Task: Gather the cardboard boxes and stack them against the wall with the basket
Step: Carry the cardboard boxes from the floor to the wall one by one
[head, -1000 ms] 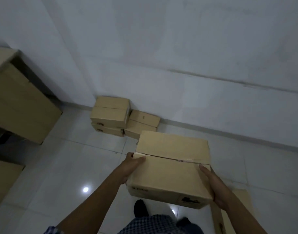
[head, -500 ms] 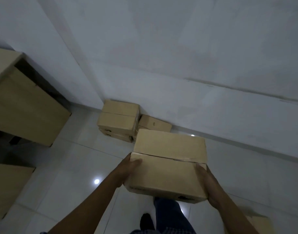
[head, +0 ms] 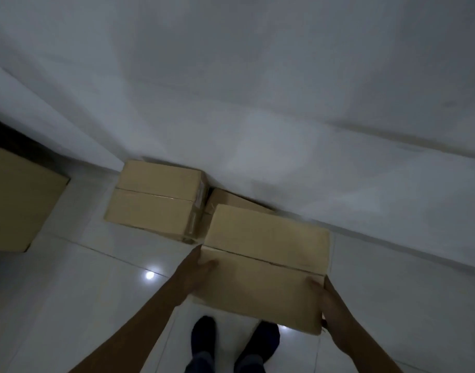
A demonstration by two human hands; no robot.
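I carry a closed cardboard box in front of me at waist height. My left hand grips its left side, thumb on the top flap. My right hand grips its right near corner. Just ahead on the floor, a stack of cardboard boxes stands against the white wall. A lower box lies to the right of the stack, mostly hidden behind the carried box. No basket is visible.
A large cardboard box stands at the left by the wall corner. My two dark shoes stand on the glossy white tile floor below the carried box. Bare floor runs along the wall to the right.
I have walked closer to the wall. The floor stack looms larger and the carried box now covers most of the lower box beside it. Both hands keep their hold.
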